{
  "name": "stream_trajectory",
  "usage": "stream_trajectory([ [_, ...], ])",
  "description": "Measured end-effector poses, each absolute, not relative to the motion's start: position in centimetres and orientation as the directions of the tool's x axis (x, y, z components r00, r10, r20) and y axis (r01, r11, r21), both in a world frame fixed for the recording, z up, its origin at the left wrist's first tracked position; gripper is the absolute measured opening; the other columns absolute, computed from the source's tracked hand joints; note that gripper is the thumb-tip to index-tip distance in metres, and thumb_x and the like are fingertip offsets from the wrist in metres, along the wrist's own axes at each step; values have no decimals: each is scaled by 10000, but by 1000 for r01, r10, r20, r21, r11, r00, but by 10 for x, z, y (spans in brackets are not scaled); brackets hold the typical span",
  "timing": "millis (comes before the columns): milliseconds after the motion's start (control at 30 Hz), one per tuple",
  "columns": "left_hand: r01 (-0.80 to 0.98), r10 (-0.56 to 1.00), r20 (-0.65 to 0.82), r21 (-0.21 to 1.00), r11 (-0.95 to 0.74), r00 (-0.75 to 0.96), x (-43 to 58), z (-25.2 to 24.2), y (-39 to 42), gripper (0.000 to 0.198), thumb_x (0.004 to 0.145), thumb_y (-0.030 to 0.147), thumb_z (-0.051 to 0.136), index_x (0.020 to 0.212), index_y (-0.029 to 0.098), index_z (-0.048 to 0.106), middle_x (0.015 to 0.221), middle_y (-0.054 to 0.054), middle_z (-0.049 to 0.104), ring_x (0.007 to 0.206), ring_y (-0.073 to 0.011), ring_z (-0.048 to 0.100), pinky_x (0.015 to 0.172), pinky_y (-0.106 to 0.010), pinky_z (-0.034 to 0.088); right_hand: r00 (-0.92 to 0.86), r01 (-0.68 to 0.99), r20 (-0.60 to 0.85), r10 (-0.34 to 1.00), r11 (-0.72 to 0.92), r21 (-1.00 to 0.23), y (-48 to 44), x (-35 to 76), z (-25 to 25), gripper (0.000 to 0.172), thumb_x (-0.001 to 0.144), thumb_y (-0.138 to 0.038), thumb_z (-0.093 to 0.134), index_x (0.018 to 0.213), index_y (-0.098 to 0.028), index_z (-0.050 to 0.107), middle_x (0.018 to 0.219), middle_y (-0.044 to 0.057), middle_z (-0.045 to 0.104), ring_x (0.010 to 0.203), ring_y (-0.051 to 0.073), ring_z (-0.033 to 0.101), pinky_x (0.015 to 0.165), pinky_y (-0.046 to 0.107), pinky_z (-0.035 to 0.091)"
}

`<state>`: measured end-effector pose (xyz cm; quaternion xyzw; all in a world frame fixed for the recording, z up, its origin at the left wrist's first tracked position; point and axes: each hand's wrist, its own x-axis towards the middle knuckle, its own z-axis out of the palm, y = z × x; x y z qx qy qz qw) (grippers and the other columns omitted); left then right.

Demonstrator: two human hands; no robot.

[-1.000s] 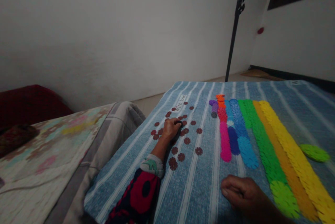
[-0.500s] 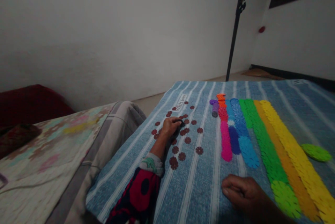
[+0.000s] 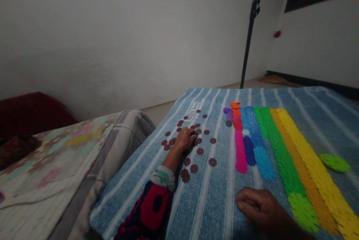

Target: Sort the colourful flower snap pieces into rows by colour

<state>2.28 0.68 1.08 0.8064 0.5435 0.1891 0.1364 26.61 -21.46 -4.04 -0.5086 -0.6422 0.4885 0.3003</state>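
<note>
My left hand (image 3: 184, 139) reaches into a scatter of brown notched, flower-shaped discs (image 3: 212, 162). Its fingers are pinched together low over the cloth, with a small dark disc (image 3: 194, 133) at the tips, only partly visible. Some brown discs lie beneath or behind this hand. Nearer to me, my right hand (image 3: 259, 206) rests on the cloth, fingers curled in; whether anything is inside is hidden. To its right are overlapping rows of similar discs: a green row (image 3: 286, 157), an orange-yellow row (image 3: 311, 184) and a yellow row (image 3: 316, 169).
Beyond my right hand run pink (image 3: 240, 154), dark blue (image 3: 249, 152) and light blue (image 3: 265, 163) rows. A lime stack (image 3: 335, 163) stands at the right on the striped blue cloth (image 3: 218, 202). A bed (image 3: 56, 172) is at left; a lamp stand (image 3: 248, 41) stands behind.
My left hand has shifted slightly and its fingers have drawn in more, still low among the brown discs. My right hand keeps its curled pose. The view has moved a little.
</note>
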Motion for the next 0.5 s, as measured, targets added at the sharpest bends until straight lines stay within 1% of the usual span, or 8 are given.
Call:
stream_trajectory([
  [67, 836, 939, 159, 428, -344, 306, 23, 9, 7, 96, 728, 168, 604, 700, 186, 693, 727, -29, 615, 777, -196, 581, 758, -287, 427, -309, 347, -105, 945, 9, -938, -215, 266, -40, 266, 805, -428, 500, 681, -202, 567, 488, -59, 414, 469, 101, 411, 491, 214, 319],
  [167, 833, 960, 160, 477, -278, 229, 23, 5, 10, 59, 701, 161, 632, 737, 176, 675, 765, -20, 640, 734, -175, 582, 713, -272, 431, -320, 335, -98, 943, 16, -942, -215, 266, -40, 238, 803, -394, 490, 692, -197, 565, 480, -63, 412, 463, 101, 414, 491, 213, 315],
  [333, 779, 969, 152, 577, -247, 195, 16, 2, 14, 63, 672, 141, 646, 700, 178, 603, 643, 25, 605, 654, -147, 567, 635, -244, 416, -312, 346, -81, 946, 34, -937, -213, 265, -36, 211, 791, -344, 484, 690, -184, 575, 475, -60, 434, 462, 100, 429, 490, 212, 310],
  [433, 756, 970, 145, 608, -242, 194, 14, 7, 13, 76, 667, 128, 638, 680, 181, 585, 634, 34, 610, 620, -132, 560, 598, -229, 405, -303, 335, -81, 950, 27, -942, -211, 264, -34, 199, 772, -334, 488, 679, -183, 576, 473, -59, 441, 456, 101, 446, 483, 208, 321],
  [500, 744, 966, 167, 615, -260, 199, 18, 13, 11, 69, 672, 137, 638, 672, 180, 586, 619, 36, 604, 601, -129, 552, 585, -229, 400, -303, 327, -86, 949, 19, -945, -211, 263, -33, 189, 765, -326, 490, 683, -182, 581, 473, -58, 451, 452, 102, 461, 478, 203, 329],
])
